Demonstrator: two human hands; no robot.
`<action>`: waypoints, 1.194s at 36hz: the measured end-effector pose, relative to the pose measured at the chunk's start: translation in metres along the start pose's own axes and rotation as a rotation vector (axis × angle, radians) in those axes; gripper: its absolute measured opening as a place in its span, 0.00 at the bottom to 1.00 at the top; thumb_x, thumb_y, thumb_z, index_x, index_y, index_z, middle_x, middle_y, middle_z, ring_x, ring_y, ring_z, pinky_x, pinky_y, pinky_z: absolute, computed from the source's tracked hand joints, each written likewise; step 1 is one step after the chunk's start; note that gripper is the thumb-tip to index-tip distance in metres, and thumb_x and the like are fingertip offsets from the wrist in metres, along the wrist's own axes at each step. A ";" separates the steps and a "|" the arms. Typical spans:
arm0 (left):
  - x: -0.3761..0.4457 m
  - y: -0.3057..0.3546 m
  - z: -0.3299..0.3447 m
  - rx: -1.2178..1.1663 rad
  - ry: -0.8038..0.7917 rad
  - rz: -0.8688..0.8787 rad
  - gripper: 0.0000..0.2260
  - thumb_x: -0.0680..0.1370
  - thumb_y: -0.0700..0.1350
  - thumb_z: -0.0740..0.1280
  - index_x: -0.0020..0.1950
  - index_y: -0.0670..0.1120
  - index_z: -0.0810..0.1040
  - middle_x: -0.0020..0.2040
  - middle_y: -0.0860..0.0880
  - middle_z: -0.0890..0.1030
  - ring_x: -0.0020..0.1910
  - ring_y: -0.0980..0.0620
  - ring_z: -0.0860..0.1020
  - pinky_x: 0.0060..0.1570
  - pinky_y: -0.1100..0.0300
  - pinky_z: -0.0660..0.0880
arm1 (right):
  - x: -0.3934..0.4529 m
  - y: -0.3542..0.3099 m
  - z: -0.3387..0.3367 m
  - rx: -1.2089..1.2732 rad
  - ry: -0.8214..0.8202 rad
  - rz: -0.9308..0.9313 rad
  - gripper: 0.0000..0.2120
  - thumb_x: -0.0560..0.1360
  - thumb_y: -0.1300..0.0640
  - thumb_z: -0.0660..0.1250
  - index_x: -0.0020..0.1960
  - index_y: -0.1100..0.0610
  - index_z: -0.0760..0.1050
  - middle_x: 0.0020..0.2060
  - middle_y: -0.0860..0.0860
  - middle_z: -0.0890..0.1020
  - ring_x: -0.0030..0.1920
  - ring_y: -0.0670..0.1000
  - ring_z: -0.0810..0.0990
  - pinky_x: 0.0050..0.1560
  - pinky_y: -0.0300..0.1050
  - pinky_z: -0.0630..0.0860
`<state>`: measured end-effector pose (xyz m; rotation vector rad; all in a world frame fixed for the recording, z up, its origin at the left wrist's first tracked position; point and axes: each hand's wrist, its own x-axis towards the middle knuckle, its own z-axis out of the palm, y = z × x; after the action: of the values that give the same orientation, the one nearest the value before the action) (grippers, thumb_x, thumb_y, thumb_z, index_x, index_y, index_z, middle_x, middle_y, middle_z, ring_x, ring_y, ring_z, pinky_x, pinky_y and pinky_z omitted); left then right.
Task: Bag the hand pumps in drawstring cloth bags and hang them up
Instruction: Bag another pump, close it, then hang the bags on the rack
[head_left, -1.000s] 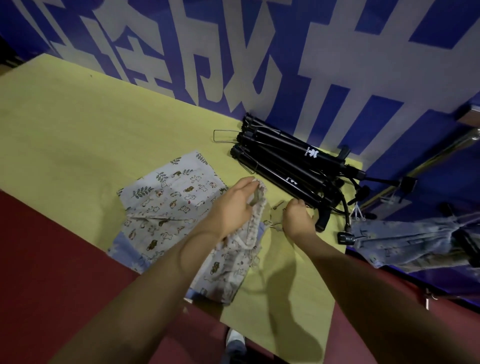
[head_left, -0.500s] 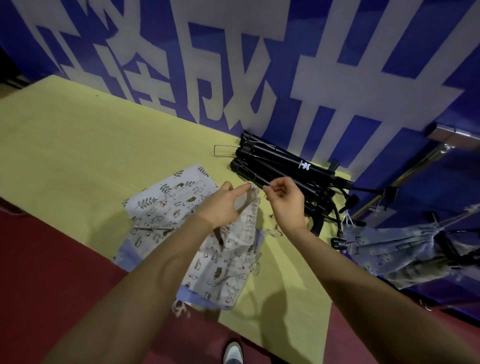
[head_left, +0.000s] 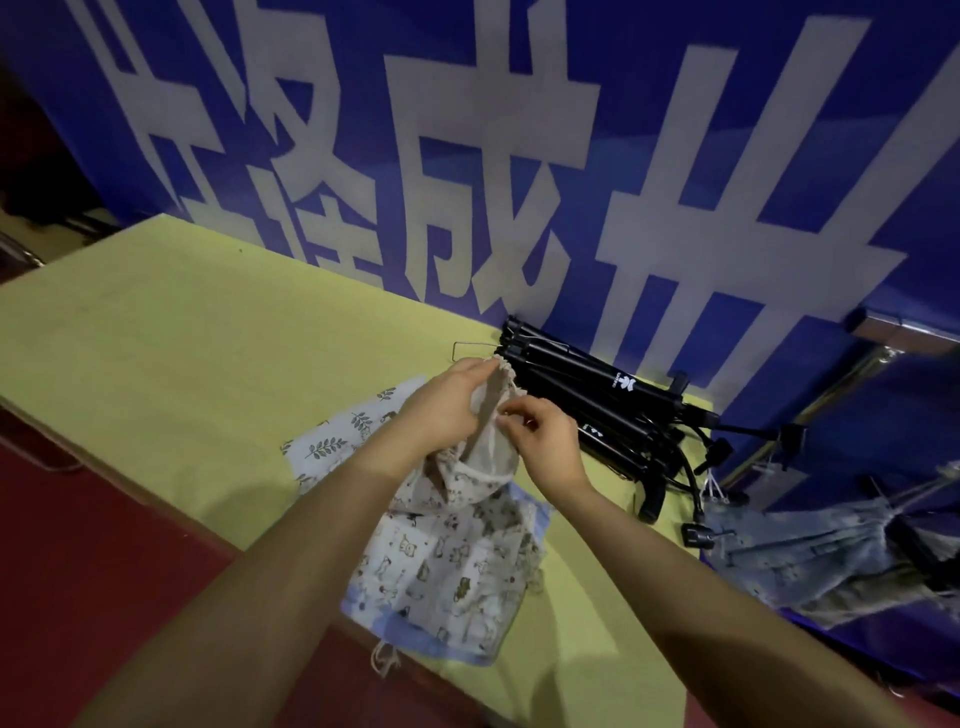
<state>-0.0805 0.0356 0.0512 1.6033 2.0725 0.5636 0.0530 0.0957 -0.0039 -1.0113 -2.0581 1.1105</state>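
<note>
Cloth with little animal prints made up the bag (head_left: 483, 441) that both hands held up over the yellow desk (head_left: 171, 364). The left hand (head_left: 441, 410) had its grip closed on the bag's top edge, fingers curled round the bunched cloth. The right hand (head_left: 540, 441) pinched the bag's rim just beside the left grip, thumb and finger tight on it. Below the two grips, more printed bags (head_left: 452, 571) lay flat in a pile on the desk. Beyond the right grip, black hand pumps (head_left: 587, 400) lay stacked together by the blue wall (head_left: 727, 156) with big white letters. Further out to the right of the grips hung another printed bag (head_left: 831, 551), already filled.
</note>
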 end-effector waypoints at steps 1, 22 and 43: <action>0.001 0.000 -0.004 0.034 0.013 0.000 0.35 0.72 0.29 0.58 0.77 0.49 0.56 0.76 0.52 0.58 0.71 0.49 0.65 0.63 0.51 0.71 | 0.003 -0.003 -0.001 -0.020 -0.002 -0.029 0.07 0.75 0.61 0.68 0.53 0.58 0.80 0.45 0.53 0.78 0.42 0.45 0.75 0.42 0.28 0.68; 0.024 0.003 0.005 0.479 0.019 -0.092 0.26 0.76 0.35 0.58 0.73 0.47 0.60 0.71 0.48 0.63 0.57 0.41 0.75 0.39 0.54 0.68 | 0.042 0.009 -0.021 -0.344 -0.228 -0.092 0.17 0.74 0.64 0.61 0.61 0.56 0.75 0.52 0.49 0.70 0.51 0.51 0.74 0.50 0.51 0.76; 0.074 -0.008 0.061 0.210 -0.049 -0.271 0.25 0.75 0.34 0.57 0.72 0.46 0.64 0.71 0.47 0.65 0.59 0.45 0.74 0.48 0.53 0.76 | 0.083 0.119 -0.031 -0.988 -0.367 0.152 0.20 0.79 0.53 0.60 0.68 0.60 0.65 0.66 0.58 0.69 0.66 0.59 0.67 0.65 0.51 0.65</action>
<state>-0.0672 0.1080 -0.0111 1.3922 2.3236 0.2168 0.0727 0.2210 -0.0807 -1.4961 -2.9578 0.2772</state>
